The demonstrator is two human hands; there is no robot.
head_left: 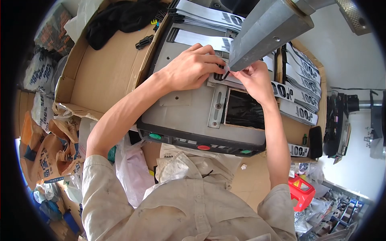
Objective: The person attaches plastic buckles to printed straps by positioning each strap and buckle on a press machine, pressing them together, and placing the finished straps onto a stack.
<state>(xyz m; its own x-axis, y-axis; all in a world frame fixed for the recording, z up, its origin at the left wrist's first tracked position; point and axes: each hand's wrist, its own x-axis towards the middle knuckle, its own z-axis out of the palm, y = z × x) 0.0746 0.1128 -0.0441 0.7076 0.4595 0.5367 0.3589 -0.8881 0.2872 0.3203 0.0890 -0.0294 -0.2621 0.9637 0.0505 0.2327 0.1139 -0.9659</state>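
My left hand (195, 66) is closed in a pinch over the machine's metal plate, its fingertips at a black plastic buckle (219, 75) and a pale strap end. My right hand (257, 80) pinches the same end from the other side, thumb and index finger pressed together. From under my right wrist a white strap (283, 91) with large black printed figures runs out to the right. The fingertips partly hide the strap end and buckle. Just above the fingers comes down the grey metal arm (267, 34) of the machine.
Printed straps with black buckles (201, 38) lie on the plate behind; more strap stacks (303, 80) fill a carton at right. Dark pieces lie in the plate's opening (243, 108). A carton (108, 60) holding black cloth stands left. Green and red buttons (204, 147) line the front edge.
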